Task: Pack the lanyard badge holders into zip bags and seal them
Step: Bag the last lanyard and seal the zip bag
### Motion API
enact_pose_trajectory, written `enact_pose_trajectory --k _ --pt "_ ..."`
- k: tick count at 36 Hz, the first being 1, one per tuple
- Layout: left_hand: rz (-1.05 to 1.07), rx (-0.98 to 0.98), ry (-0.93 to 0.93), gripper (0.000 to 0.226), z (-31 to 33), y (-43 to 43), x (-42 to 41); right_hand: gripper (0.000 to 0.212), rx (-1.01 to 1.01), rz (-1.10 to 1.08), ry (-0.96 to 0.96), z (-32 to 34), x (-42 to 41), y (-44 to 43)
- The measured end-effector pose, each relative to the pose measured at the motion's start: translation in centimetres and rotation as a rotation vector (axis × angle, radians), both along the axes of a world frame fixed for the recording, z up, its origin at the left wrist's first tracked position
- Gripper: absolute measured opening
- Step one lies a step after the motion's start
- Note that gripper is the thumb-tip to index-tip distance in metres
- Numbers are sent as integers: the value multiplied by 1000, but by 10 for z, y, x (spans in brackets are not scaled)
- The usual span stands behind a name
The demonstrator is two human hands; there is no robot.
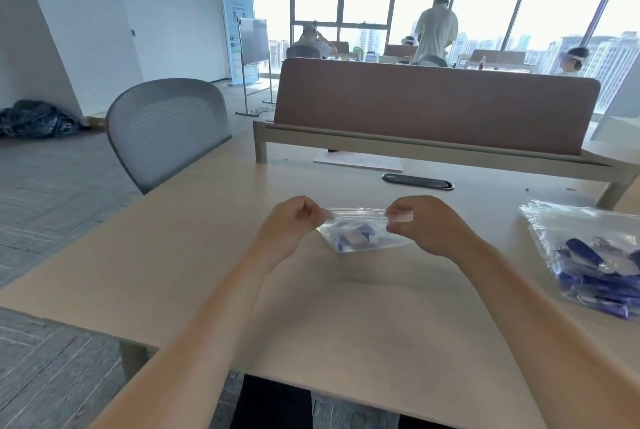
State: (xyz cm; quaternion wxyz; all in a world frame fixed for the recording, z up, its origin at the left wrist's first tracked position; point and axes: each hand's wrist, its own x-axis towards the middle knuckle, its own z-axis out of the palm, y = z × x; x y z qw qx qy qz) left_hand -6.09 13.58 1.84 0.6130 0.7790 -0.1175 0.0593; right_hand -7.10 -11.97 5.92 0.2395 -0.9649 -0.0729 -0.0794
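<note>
A small clear zip bag hangs just above the desk, held up by its top strip. Inside it lies a folded blue lanyard with a clear badge holder. My left hand pinches the strip's left end. My right hand pinches its right end between thumb and fingers. Whether the zip strip is closed along its length is too blurred to tell.
A larger clear bag with several blue lanyard badge holders lies at the right edge of the desk. A black cable grommet, a white sheet and a brown divider screen stand behind. A grey chair is on the left.
</note>
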Motion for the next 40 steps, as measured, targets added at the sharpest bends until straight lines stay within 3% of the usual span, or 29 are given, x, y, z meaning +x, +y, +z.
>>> enact_pose_trajectory --k 7,12,27,30,36,40 --pt "26 -240 13 8 -5 -8 -3 5 -18 78 47 7 -4 22" --pt "124 -241 -19 9 -8 -3 -1 14 -44 66 67 12 -2 14" --pt "73 -192 20 7 -12 -6 -5 5 254 178 130 13 -9 18" --pt "68 -197 24 9 -11 -8 -7 6 151 176 121 13 -8 24" --pt "69 -218 -9 17 -9 -6 -5 17 -253 133 27 20 -9 40" --pt "22 -198 -3 11 -6 -13 -8 14 33 212 48 19 -7 59"
